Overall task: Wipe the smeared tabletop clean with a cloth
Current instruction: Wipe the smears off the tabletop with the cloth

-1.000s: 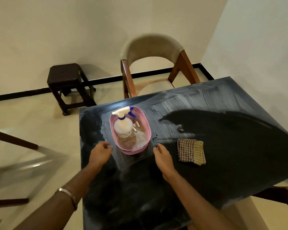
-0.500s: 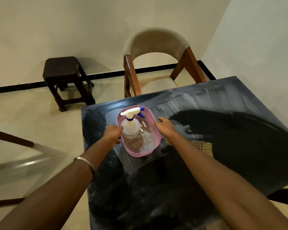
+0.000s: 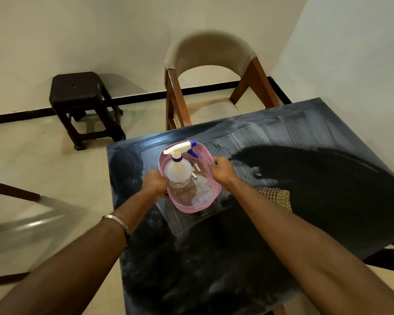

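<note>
Tabletop (image 3: 328, 201) smeared; both hands grip basket (image 3: 192, 206) near left edge.

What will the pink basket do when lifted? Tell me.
The pink basket is thin perforated plastic, so it likely flexes. The spray bottle leans inside and may shift. Left hand and right hand grip opposite rims, steadying it.
</note>
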